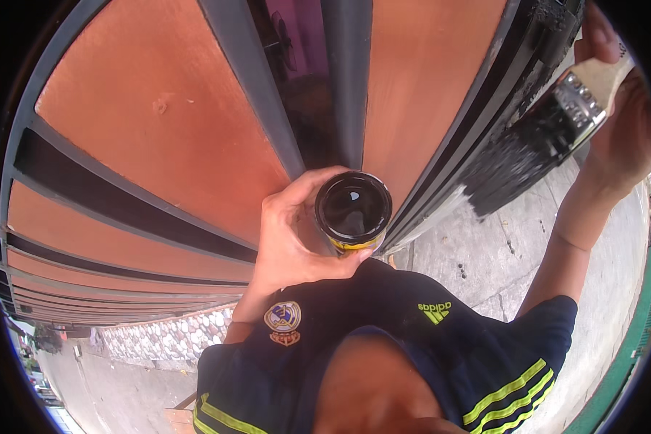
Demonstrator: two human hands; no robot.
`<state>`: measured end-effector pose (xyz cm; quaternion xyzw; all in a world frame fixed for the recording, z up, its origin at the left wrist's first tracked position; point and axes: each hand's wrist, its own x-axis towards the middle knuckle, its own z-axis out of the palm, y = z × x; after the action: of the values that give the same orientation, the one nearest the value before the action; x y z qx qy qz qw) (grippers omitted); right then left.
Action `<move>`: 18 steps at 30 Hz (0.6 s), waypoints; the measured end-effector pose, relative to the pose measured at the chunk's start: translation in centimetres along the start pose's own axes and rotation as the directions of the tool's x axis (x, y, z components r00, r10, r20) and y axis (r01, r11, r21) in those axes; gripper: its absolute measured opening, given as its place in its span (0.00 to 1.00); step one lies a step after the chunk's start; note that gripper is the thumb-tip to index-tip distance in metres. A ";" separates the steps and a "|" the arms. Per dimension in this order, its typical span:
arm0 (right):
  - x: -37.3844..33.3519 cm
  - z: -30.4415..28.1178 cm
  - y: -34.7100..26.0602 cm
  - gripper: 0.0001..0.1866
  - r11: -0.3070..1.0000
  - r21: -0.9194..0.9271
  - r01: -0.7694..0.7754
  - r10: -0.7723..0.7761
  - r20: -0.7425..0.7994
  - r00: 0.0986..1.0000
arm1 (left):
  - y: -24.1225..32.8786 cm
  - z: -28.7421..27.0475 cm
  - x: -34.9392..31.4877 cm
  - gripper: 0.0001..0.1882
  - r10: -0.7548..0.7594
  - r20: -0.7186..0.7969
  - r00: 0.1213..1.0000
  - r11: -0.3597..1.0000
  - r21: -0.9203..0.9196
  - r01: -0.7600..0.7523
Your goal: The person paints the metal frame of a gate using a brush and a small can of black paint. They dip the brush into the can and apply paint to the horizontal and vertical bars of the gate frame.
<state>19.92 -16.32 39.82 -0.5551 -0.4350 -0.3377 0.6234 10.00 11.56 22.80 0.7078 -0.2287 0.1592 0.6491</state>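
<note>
A paint can [354, 210] is clasped by the left hand's [286, 235] curled fingers, a paintbrush [557, 134] pinched in the right hand [626, 134]; the gate's right edge [548, 40] seems part-coated, gaps left.

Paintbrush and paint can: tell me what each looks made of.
Paintbrush: pale, matte handle, probably wood; shiny, studded ferrule, likely metal; bristles coated black, fibre unclear.

Paint can: probably metal, judging by its glossy round rim, though plastic remains possible.
</note>
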 end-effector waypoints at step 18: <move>-4.2 7.7 1.4 0.23 0.969 0.039 -0.242 0.185 0.532 0.827 | -0.9 -0.7 0.8 0.36 0.033 0.056 0.998 0.999 0.030 -0.034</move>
<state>18.26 -8.78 35.40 -0.6377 -0.5404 -0.0784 0.5433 11.15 12.18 22.53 0.7181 -0.2559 0.1539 0.6286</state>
